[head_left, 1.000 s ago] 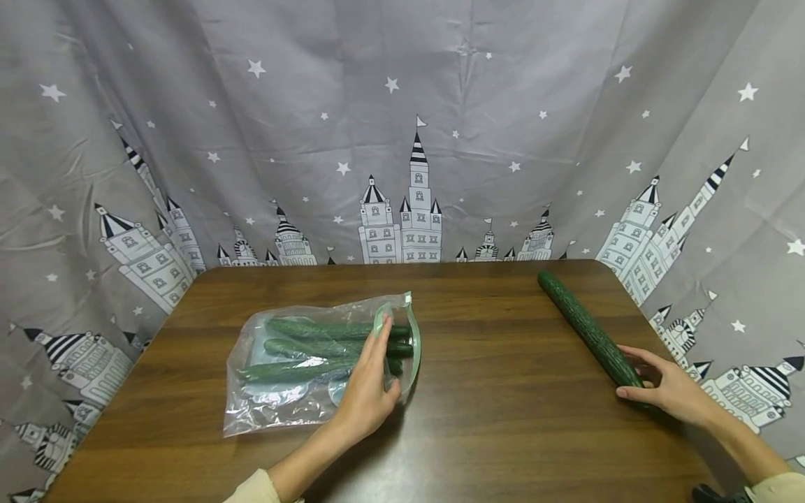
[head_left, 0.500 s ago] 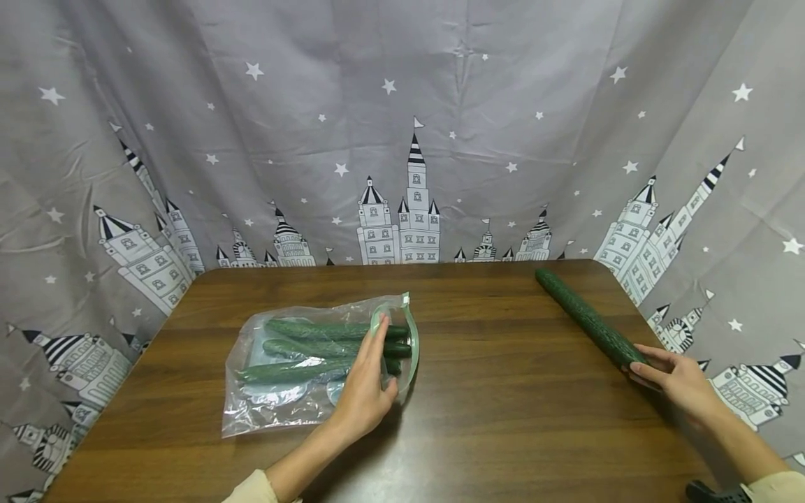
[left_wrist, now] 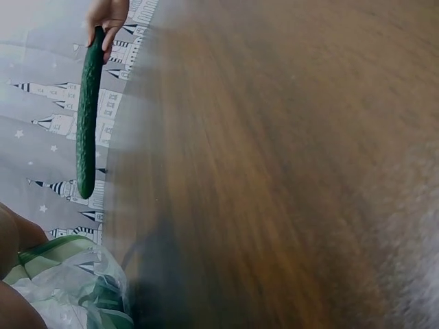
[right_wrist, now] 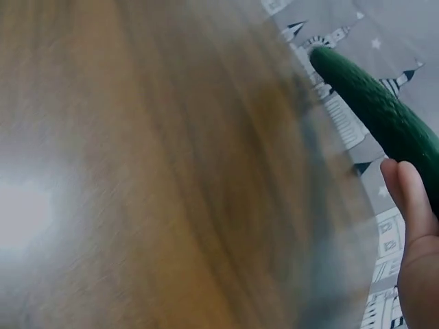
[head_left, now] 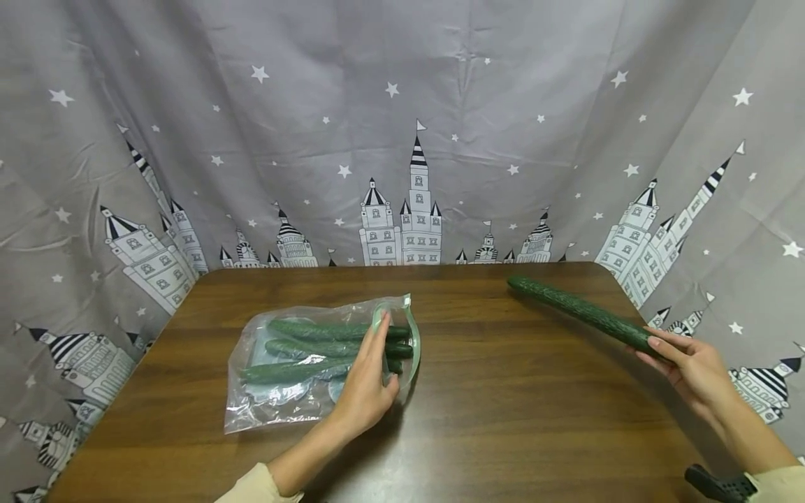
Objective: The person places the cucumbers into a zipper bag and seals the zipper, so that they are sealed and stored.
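Note:
A clear zip bag (head_left: 251,412) with a green closure strip lies on the table, several cucumbers (head_left: 339,332) inside. At its mouth, my left hand (head_left: 361,398) holds the upper edge between fingers and thumb; part of that grip is hidden. The mouth gapes toward the right. My right hand (head_left: 698,370) grips one end of a loose cucumber (head_left: 585,311), tilted above the table at the right. The left wrist view also has this cucumber (left_wrist: 87,116) hanging from the right hand, and the bag (left_wrist: 75,288) below. In the right wrist view, fingers (right_wrist: 411,199) lie along the cucumber (right_wrist: 377,103).
The brown wooden table (head_left: 503,419) reaches back to a grey curtain (head_left: 490,140) printed with castles and stars. Pale blue patches show inside the bag, beneath the cucumbers. A dark strap (head_left: 717,482) is on the right wrist.
My right hand has shifted its grip to the near end of the loose cucumber and raised it, swinging its far end leftward. The left hand and bag stay put.

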`<state>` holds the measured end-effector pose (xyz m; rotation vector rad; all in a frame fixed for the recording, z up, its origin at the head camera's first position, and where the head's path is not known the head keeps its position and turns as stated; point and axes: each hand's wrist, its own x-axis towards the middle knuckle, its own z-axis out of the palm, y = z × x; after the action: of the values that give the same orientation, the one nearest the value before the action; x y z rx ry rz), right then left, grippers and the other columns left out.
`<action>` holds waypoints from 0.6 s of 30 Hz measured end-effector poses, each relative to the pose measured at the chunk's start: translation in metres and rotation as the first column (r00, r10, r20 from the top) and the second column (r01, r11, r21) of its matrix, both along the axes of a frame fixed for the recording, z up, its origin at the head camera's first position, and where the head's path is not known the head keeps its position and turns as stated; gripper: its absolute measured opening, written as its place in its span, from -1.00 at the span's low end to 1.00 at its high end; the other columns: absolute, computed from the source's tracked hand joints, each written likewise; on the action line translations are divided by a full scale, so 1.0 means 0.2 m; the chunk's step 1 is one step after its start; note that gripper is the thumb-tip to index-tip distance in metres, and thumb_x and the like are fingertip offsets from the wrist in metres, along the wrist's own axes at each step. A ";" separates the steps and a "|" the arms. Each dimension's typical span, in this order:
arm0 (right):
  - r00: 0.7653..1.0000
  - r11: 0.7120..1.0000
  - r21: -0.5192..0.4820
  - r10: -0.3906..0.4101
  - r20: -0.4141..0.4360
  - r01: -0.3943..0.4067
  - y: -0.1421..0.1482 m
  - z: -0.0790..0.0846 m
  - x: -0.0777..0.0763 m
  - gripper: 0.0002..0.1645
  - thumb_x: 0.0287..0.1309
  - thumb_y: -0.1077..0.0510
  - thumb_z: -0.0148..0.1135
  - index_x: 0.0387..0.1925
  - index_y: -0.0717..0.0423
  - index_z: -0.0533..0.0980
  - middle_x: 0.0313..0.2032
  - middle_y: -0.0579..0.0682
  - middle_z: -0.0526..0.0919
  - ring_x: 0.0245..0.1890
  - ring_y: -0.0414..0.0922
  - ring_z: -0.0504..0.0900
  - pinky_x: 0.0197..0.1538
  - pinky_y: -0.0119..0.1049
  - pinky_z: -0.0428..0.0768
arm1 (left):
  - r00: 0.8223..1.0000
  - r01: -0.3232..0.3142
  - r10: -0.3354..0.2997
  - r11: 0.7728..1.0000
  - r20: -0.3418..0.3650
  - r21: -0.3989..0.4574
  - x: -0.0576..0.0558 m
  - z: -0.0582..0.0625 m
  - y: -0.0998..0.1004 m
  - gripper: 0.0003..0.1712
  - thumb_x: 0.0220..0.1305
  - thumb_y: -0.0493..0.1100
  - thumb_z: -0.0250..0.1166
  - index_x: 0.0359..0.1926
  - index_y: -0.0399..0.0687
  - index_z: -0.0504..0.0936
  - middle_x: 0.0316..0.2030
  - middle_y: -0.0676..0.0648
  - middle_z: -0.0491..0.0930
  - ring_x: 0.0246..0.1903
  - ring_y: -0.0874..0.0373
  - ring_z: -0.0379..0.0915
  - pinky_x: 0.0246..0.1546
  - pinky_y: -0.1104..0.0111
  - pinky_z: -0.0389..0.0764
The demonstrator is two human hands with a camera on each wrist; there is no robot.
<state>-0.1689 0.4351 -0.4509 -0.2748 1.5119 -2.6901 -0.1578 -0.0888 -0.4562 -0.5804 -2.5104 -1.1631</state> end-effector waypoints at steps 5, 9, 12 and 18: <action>0.998 0.997 0.053 0.062 -0.028 -0.061 -0.05 0.05 -0.03 -0.53 0.45 0.59 -0.15 0.04 0.38 0.67 0.01 0.12 0.68 -0.04 0.11 0.75 0.06 -0.14 0.67 | 1.000 0.001 -0.001 1.000 0.017 0.004 0.00 0.01 0.00 0.28 -0.10 -0.62 0.37 0.64 -0.19 -0.04 0.61 -0.22 -0.07 0.45 -0.30 0.13 0.03 -0.02 0.64; 0.992 0.989 0.095 0.117 -0.042 -0.112 -0.09 0.08 -0.05 -0.51 0.47 0.57 -0.18 0.08 0.35 0.67 0.03 0.13 0.69 -0.01 0.07 0.74 0.09 -0.14 0.65 | 0.999 0.004 -0.005 1.000 0.036 0.005 0.00 0.01 0.00 0.29 -0.08 -0.60 0.37 0.65 -0.16 -0.05 0.62 -0.20 -0.08 0.43 -0.30 0.15 -0.06 0.04 0.66; 0.987 0.981 0.119 0.157 -0.034 -0.152 -0.14 0.10 -0.07 -0.50 0.48 0.55 -0.18 0.11 0.32 0.66 0.05 0.13 0.70 0.00 0.07 0.74 0.09 -0.15 0.65 | 0.999 0.006 -0.006 1.000 0.049 0.000 0.00 0.01 0.00 0.28 -0.06 -0.59 0.37 0.65 -0.15 -0.05 0.62 -0.19 -0.08 0.47 -0.29 0.07 0.04 0.00 0.62; 0.979 0.965 0.187 0.198 -0.052 -0.185 -0.25 0.12 -0.13 -0.51 0.47 0.55 -0.14 0.14 0.30 0.65 0.09 0.07 0.67 0.04 0.01 0.72 0.11 -0.14 0.64 | 0.999 0.003 -0.003 1.000 0.052 -0.003 0.00 0.02 0.00 0.27 -0.05 -0.60 0.37 0.65 -0.16 -0.06 0.63 -0.16 -0.09 0.51 -0.32 -0.05 -0.02 0.02 0.64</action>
<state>-0.1944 0.3847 -0.4269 -0.4843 1.6426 -2.4001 -0.1584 -0.0890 -0.4532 -0.5621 -2.5559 -1.1911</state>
